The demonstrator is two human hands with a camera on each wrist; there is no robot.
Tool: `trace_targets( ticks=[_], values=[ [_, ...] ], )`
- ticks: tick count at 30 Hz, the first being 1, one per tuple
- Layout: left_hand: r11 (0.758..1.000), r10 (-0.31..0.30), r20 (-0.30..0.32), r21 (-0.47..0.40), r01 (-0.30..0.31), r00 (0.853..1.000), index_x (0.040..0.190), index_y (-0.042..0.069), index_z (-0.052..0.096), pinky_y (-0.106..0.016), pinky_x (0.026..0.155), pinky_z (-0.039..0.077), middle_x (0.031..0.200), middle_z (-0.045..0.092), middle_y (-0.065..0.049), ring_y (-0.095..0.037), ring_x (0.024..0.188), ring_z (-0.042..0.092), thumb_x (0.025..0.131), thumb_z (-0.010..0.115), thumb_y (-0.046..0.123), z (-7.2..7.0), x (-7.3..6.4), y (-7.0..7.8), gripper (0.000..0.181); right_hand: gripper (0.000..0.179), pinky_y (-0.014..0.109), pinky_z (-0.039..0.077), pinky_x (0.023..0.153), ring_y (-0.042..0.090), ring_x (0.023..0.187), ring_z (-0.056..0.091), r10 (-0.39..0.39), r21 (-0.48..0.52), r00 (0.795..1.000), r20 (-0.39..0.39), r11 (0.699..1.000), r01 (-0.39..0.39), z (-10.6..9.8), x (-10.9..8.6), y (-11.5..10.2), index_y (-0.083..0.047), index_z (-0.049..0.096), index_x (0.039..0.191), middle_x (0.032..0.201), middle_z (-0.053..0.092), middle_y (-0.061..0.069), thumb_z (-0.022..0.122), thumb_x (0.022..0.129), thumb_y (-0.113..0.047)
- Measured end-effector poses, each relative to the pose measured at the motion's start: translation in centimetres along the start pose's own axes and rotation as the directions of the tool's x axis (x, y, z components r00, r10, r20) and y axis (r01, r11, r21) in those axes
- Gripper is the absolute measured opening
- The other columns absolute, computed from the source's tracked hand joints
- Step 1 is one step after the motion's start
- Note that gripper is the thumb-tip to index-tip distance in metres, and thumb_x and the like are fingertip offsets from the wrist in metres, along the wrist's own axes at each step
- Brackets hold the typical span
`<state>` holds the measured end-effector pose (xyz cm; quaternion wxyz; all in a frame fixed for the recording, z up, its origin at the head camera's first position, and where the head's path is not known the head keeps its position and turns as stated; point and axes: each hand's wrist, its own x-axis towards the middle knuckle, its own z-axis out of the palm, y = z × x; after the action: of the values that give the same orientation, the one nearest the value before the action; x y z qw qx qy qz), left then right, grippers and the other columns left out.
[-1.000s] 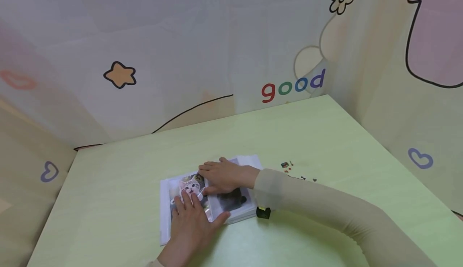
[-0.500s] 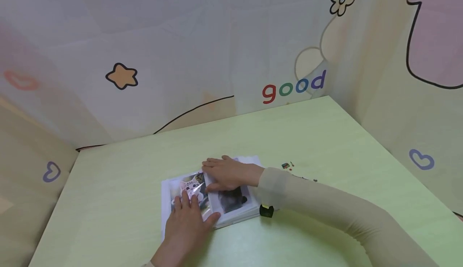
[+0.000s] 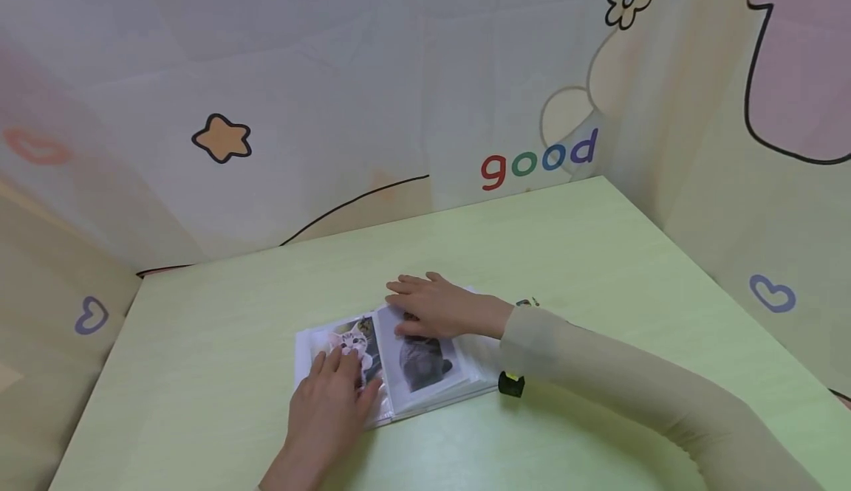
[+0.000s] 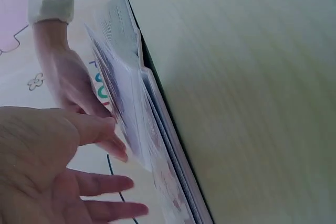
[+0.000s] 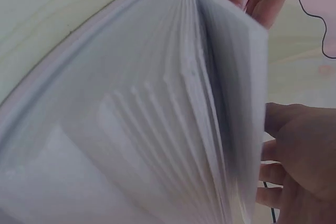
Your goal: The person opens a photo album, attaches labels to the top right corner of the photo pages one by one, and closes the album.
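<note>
A photo album (image 3: 465,384) lies spread on the table, with a kitten photo (image 3: 351,336) on its left page and a dark, furry animal photo (image 3: 422,365) on its right page. My left hand (image 3: 327,402) rests on the left page with extended fingers, covering part of the kitten. Across the upper part of the right page lies my right hand (image 3: 442,310), its fingers fairly straight. Fanned clear-sleeved pages (image 5: 157,103) fill the right wrist view, beside my right hand (image 5: 307,156). Both hands also show beside the album in the left wrist view.
Small colourful pieces (image 3: 528,303) lie on the pale green table (image 3: 219,373) beyond the right forearm, partly hidden by it. A printed cloth (image 3: 332,107) hangs behind the table. A dark device (image 3: 510,384) sits at the right wrist.
My right hand has slid right and a little away across the right page, uncovering more of its photo. My left hand has shifted slightly left, and the gap between the pages shows more.
</note>
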<state>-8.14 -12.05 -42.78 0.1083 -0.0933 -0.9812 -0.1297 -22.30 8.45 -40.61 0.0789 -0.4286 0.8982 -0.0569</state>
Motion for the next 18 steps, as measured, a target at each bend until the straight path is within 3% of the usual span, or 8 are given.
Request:
trace_targets(
  ticks=[2,7,18],
  values=[
    [0.999,0.037,-0.036,-0.027,-0.038,0.999,0.121,-0.002,0.07,-0.06,0.093,0.052,0.132,0.064,-0.028,-0.048,0.124,0.059,0.092,0.077,0.031,0.1,0.1,-0.2,0.045,0.062,0.063,0.026,0.118,0.03,0.154,0.027,-0.001,0.012,1.0,-0.015,1.0,0.001,-0.1,-0.4,0.2,-0.008,0.046,0.156,0.165,0.036,0.011,0.056,0.106,-0.045],
    [0.993,0.076,-0.026,-0.088,-0.078,0.997,0.131,-0.006,0.065,-0.057,0.106,0.045,0.139,0.059,-0.028,-0.045,0.132,0.054,0.093,0.077,0.028,0.1,0.3,-0.5,0.053,0.066,0.063,0.023,0.12,0.03,0.155,0.025,0.013,0.054,0.999,-0.042,0.998,-0.011,-0.3,-1.5,0.5,-0.006,0.04,0.159,0.165,0.035,0.011,0.055,0.106,-0.044],
    [0.989,0.112,-0.062,-0.087,-0.118,0.992,0.134,-0.007,0.063,-0.057,0.106,0.045,0.14,0.059,-0.027,-0.044,0.132,0.054,0.092,0.079,0.027,0.4,0.6,-0.8,0.056,0.063,0.062,0.021,0.121,0.037,0.154,0.024,0.04,0.091,0.997,-0.073,0.995,-0.034,-0.8,-4.3,1.1,-0.001,0.043,0.156,0.164,0.035,0.017,0.055,0.107,-0.039]
  ],
)
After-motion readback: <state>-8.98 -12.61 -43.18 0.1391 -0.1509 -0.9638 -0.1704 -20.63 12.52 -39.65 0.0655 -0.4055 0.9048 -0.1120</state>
